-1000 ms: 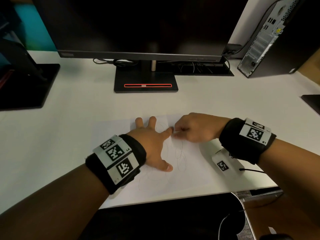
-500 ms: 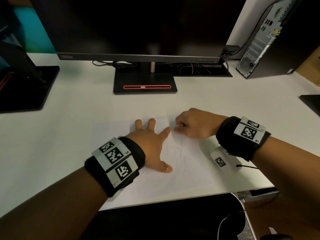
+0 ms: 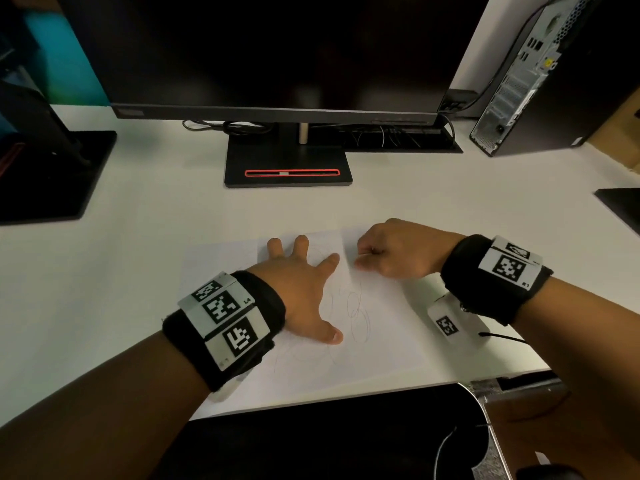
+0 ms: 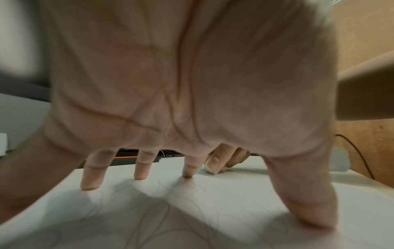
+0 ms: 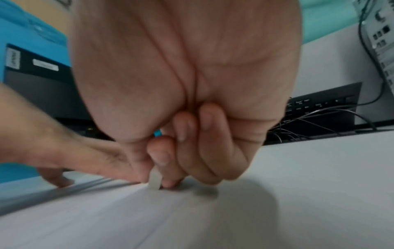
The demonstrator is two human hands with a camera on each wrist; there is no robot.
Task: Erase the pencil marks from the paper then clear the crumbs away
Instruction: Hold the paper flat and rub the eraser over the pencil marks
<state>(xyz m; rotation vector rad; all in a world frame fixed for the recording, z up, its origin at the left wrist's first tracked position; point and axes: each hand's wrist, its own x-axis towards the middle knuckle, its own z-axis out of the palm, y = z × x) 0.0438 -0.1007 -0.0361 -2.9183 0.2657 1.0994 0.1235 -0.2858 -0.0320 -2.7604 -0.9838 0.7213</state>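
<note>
Pinched between the right hand's [image 3: 394,252] thumb and fingers, a small white eraser [image 5: 154,180] meets the paper's [image 3: 388,341] far edge; short strokes toward remaining pencil scribbles [image 3: 356,311] suit best while the flat, spread left hand [image 3: 304,289] pins the sheet.

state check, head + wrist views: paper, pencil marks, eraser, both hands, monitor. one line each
paper: flat on the desk, pinned by the left hand
pencil marks: loops visible, not erased here
eraser: white, pinched upright, tip on the paper
left hand: spread, fingers pressing the paper
right hand: curled, pinches the eraser
monitor: screen dark
</note>
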